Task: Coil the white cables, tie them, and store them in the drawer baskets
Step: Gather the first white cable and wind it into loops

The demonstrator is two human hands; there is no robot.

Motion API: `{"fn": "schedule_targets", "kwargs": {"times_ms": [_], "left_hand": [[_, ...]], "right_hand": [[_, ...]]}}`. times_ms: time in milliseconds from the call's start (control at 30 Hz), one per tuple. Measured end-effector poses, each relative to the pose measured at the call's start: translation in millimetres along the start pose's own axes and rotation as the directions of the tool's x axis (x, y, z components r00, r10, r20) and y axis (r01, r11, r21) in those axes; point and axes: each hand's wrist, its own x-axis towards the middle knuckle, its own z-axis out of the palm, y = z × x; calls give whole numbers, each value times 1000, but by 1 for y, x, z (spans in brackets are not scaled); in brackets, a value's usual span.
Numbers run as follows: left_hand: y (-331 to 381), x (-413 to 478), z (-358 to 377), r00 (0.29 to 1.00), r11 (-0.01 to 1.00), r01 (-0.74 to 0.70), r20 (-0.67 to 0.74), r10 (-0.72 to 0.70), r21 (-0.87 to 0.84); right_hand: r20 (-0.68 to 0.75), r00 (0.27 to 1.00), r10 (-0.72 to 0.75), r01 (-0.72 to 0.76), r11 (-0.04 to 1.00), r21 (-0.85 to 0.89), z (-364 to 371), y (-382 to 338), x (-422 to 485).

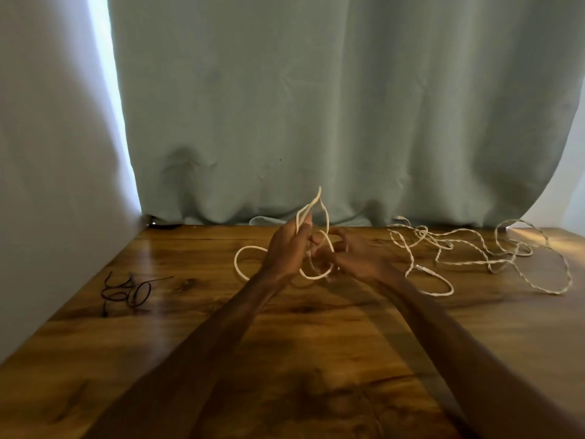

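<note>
Coiling is under way: the left hand (286,248) pinches gathered loops of a white cable (245,250) while the right hand (356,256), fingers curled on a strand, must next feed another loop across.

Wooden desk (196,350) with a glossy, dark-grained top, its far edge meeting a hanging curtain. Near the left edge lies a thin black cable (126,291) in loose loops. Toward the far right corner a long twisted white cable (481,258) sprawls untidily. At the middle of the far edge, a loop of smooth white cable (245,259) rests on the surface.
</note>
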Motion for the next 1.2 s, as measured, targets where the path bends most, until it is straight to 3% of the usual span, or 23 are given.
{"fn": "schedule_targets", "kwargs": {"times_ms": [100,167,267,367,433,533,600,700,767,867,967,1067,1200], "left_hand": [[4,-2,-6,995,975,-101,23,98,196],[6,-1,-12,983,922,-186,74,171,341],[5,3,-24,969,850,-248,135,209,465],[-1,9,-34,980,845,-161,-17,197,510],[-8,14,-39,973,857,-95,-132,187,507],[-11,15,-40,962,863,-70,-194,190,501],[-7,12,-36,951,824,-90,-196,237,560],[4,9,-26,923,763,-150,-187,336,629],[10,6,-22,913,721,-198,-142,382,664],[18,3,-18,921,736,-295,-24,389,610],[20,2,-19,926,817,-356,52,375,453],[11,8,-30,938,871,-338,51,343,357],[12,8,-40,973,950,-231,70,221,211]], "right_hand": [[-40,998,57,-46,973,226,-1,-2,-5],[-83,994,71,-47,964,262,-8,4,-8],[-235,970,67,-24,983,182,-27,16,-10],[-346,938,23,-25,1000,0,-57,30,-18],[-290,957,26,-70,987,-144,-74,38,-22],[-62,988,144,-157,893,-421,-87,40,-35],[7,973,231,-213,911,-354,-89,30,-43],[-39,995,96,-100,989,-109,-81,-5,-49],[-149,978,-149,128,982,-138,-71,-33,-47],[-95,899,-428,366,852,-374,-43,-58,-38],[65,863,-502,446,693,-566,-14,-59,-16],[108,860,-499,468,684,-559,-3,-53,1],[96,906,-411,401,769,-498,-12,-34,14]]}}
